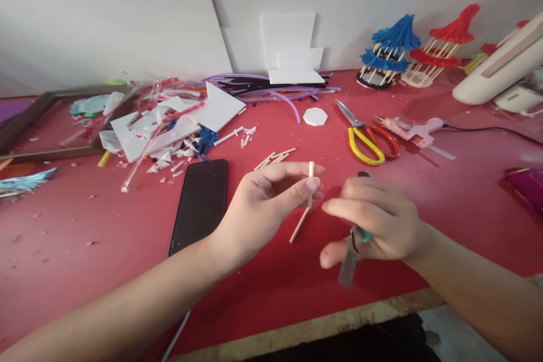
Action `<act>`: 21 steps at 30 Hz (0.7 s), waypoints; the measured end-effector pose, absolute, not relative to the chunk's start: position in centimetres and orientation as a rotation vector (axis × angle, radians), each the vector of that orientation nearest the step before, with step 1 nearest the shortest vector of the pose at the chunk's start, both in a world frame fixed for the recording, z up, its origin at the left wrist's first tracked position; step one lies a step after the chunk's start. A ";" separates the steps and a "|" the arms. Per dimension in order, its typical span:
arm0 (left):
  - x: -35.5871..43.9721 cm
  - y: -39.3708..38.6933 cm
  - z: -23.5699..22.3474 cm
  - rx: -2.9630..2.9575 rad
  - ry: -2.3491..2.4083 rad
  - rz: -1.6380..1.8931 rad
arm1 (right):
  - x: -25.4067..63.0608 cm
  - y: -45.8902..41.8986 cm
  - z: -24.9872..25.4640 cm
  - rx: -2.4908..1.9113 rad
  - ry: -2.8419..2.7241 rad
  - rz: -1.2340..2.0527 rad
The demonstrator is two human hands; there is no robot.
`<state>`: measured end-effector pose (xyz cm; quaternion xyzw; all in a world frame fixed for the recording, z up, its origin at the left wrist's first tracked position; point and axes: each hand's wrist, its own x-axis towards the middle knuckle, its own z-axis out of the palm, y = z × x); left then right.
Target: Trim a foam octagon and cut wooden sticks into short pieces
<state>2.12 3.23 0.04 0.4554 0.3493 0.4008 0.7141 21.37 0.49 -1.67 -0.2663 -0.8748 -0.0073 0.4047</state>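
My left hand pinches a short pale wooden stick upright between thumb and fingers. Close by on the right, my right hand is wrapped round a box cutter with a teal part; its blurred metal blade points down toward me. Part of the cutter's handle is hidden by the fingers. Below my left fingers another wooden stick slants on the red table. Several more cut sticks lie just beyond that hand.
A phone lies left of my left hand, near a pile of scraps. Scissors and a pink glue gun lie on the right. Behind are a white octagon, a blue-roofed model and a red-roofed model.
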 end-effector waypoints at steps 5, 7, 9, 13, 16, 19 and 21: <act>1.8 3.2 -0.3 1.484 0.798 0.948 | 21.2 0.3 -1.8 -0.877 -2.166 0.297; 1.5 3.2 -0.3 1.719 0.777 0.943 | 21.2 0.2 -1.8 -0.905 -2.177 0.320; 1.3 3.3 -0.3 1.920 0.763 0.948 | 21.1 0.2 -1.9 -0.927 -2.181 0.292; 1.2 3.4 -0.2 2.100 0.698 1.020 | 21.2 0.2 -1.9 -0.992 -2.184 0.226; 1.3 3.4 -0.3 2.118 0.670 1.028 | 21.2 0.2 -1.8 -0.982 -2.189 0.218; 1.3 3.4 -0.4 2.113 0.664 1.020 | 21.2 0.2 -1.7 -0.965 -2.188 0.233; 1.3 3.4 -0.4 2.111 0.673 1.008 | 21.2 0.1 -1.6 -0.958 -2.184 0.244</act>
